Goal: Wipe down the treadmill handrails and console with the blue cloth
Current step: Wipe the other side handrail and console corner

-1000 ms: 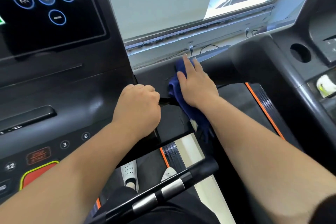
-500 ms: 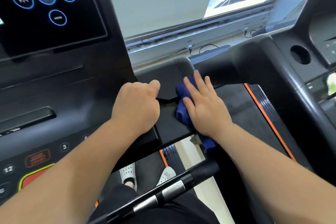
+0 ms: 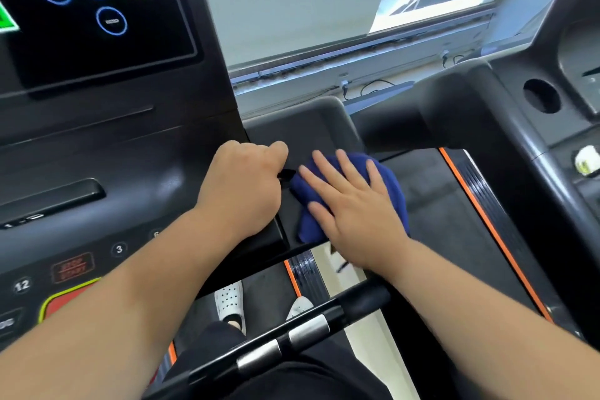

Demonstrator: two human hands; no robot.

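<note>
The blue cloth [image 3: 388, 178] lies bunched on the black side tray [image 3: 302, 127] to the right of the treadmill console [image 3: 107, 153]. My right hand [image 3: 354, 204] presses flat on the cloth, fingers spread and pointing up-left. My left hand [image 3: 242, 191] is closed in a fist and rests on the tray's left edge, next to the console, with a small dark part showing under its fingers. A black handrail with silver grip sensors [image 3: 292, 338] crosses below my arms. The lit touchscreen [image 3: 97, 10] fills the upper left.
A neighbouring treadmill [image 3: 506, 146] stands at the right with an orange-edged belt [image 3: 487, 224] and a round cup holder [image 3: 541, 96]. A window sill with cables [image 3: 357, 75] runs behind. My white shoes [image 3: 229, 300] show on the belt below.
My right hand slid the blue cloth from the tray's far end back toward me and slightly right, flattening over it. My left fist stayed on the tray's edge.
</note>
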